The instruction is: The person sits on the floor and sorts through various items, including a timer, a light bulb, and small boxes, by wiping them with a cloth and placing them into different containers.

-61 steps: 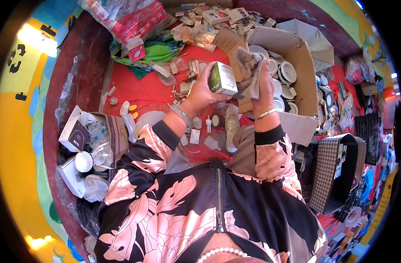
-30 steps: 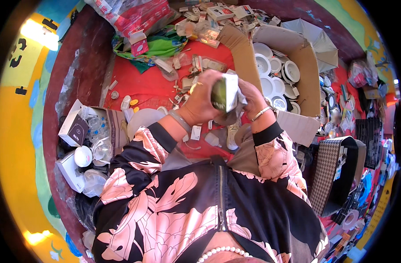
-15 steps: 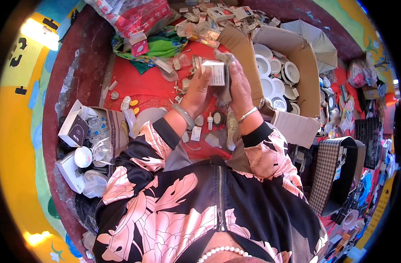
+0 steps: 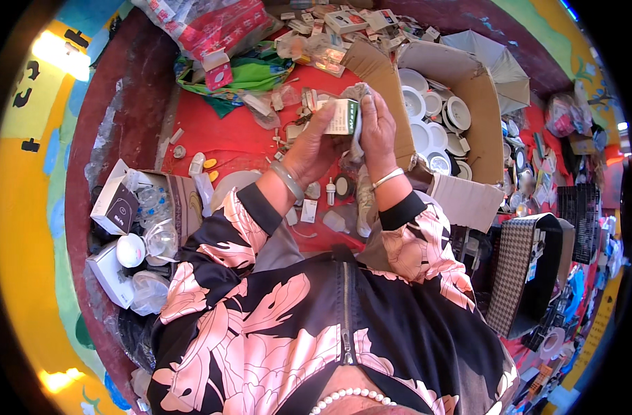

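Between my two hands, over the red cloth, is a small white box (image 4: 341, 119) with a dark green side. My left hand (image 4: 312, 149) is closed round its left part. A greyish cloth (image 4: 355, 95) lies against the box's right side, with my right hand (image 4: 379, 135) gripping it and pressing it there. Some of the fingers are hidden behind the box and the cloth.
At my right stands an open cardboard box (image 4: 494, 128) of round white light fittings. An open carton (image 4: 115, 207) of small packed parts sits at my left. Ahead, a green cloth (image 4: 257, 72) and small boxes (image 4: 346, 21) lie on the red cloth (image 4: 216, 128).
The small box has turned between my hands, so its dark green side now shows. My right hand with the cloth has shifted slightly along its right side.
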`<action>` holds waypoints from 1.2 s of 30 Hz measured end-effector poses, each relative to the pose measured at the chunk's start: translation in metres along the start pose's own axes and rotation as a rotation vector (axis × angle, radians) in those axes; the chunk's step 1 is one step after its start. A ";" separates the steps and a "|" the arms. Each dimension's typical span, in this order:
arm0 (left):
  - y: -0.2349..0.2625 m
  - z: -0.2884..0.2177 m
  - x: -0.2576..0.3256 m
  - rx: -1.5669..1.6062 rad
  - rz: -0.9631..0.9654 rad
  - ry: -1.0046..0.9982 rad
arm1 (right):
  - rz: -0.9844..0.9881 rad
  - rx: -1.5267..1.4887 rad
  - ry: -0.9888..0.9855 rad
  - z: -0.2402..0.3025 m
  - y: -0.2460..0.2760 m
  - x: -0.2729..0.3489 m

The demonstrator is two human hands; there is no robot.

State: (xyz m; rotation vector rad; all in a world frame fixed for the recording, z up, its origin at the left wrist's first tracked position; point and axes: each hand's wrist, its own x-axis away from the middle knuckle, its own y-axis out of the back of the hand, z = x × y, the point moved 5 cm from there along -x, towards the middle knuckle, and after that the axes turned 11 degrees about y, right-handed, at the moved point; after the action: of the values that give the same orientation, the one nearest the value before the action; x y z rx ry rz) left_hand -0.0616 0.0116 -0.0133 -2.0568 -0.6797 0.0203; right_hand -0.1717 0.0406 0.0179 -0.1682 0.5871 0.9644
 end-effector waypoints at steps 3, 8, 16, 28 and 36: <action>-0.011 -0.012 0.005 0.040 0.060 -0.068 | -0.020 -0.425 -0.344 -0.054 0.003 0.009; -0.009 -0.023 0.005 0.265 0.244 0.022 | -0.117 -0.762 -0.735 -0.036 -0.003 0.016; 0.005 -0.026 0.004 0.320 -0.012 -0.084 | -0.361 -0.924 -0.405 -0.021 0.024 -0.010; -0.009 -0.010 -0.011 0.164 0.039 -0.073 | -0.062 0.225 0.192 0.000 0.009 -0.009; -0.026 0.001 -0.007 -0.112 -0.092 -0.197 | 0.209 0.630 0.130 0.068 0.054 0.009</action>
State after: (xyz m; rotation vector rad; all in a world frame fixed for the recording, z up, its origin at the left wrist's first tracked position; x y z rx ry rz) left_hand -0.0801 0.0200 0.0049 -2.1466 -0.9147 0.1364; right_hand -0.1852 0.1042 0.0760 0.4020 1.0148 0.9293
